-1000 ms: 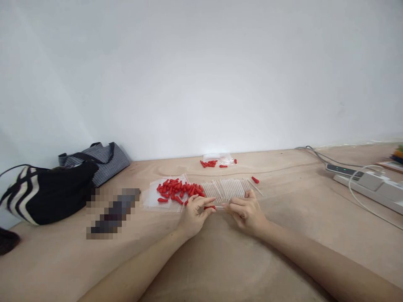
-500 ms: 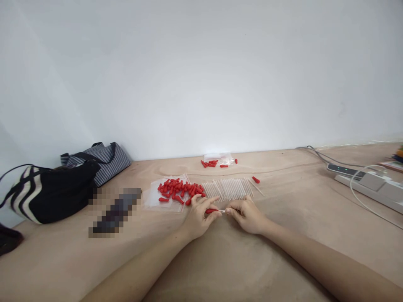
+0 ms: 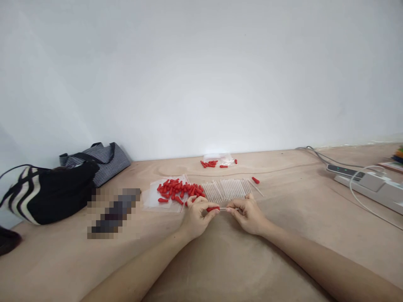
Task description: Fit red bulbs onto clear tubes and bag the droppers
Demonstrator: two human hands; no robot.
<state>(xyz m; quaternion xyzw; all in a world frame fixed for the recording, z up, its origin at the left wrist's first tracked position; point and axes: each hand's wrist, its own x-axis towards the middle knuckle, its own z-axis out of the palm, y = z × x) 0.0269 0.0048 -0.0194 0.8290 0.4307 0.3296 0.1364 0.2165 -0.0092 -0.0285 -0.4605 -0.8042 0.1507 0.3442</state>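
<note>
While the left hand [image 3: 195, 216] pinched a red bulb [image 3: 213, 209] between thumb and forefinger just below the middle of the frame, the right hand [image 3: 248, 216] had thumb and forefinger closed on a thin tube [image 3: 223, 209] lying level against the bulb's right end. Whether the tube sat inside the bulb was too small to tell.

The bulb looked light, soft and rubbery, likely to give under a squeeze, its narrow neck the steadier place for a grip. The tube appeared stiff, smooth and perhaps brittle, a piece best held lightly and close to the bulb, where it was less apt to bend or snap.

Above the left hand, a red pile [image 3: 171, 186] of similar bulbs spilled over a clear plastic bag [image 3: 151, 199]. Against its right side, a row of pale tubes [image 3: 233, 188] covered part of the wooden surface [image 3: 201, 268], with a stray bulb [image 3: 255, 180] beyond its right end. A black bag [image 3: 63, 193] stood at the left of the frame, a power strip [image 3: 371, 188] at the right.
</note>
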